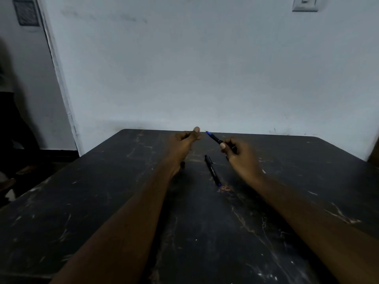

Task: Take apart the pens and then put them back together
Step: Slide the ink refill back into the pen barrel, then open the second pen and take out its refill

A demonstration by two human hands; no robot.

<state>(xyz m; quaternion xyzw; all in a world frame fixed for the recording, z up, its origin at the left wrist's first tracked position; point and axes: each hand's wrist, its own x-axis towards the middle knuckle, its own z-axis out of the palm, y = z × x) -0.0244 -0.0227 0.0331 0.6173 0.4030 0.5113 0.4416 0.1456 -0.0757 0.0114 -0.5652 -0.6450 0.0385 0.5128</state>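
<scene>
Pens: right hand [239, 154] grips one uncapped, left hand [184, 143] fisted, near table [102, 201] far edge.

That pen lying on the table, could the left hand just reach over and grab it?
Probably yes. The pen lies bare on the table between both hands, just beside the left hand, though that hand is curled shut.

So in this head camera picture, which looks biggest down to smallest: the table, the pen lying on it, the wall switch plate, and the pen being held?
1. Table, by far.
2. Pen lying on it and wall switch plate: similar, and the plate is cut off and farther away, so unranked.
3. Held pen, partly hidden in the right hand.
</scene>
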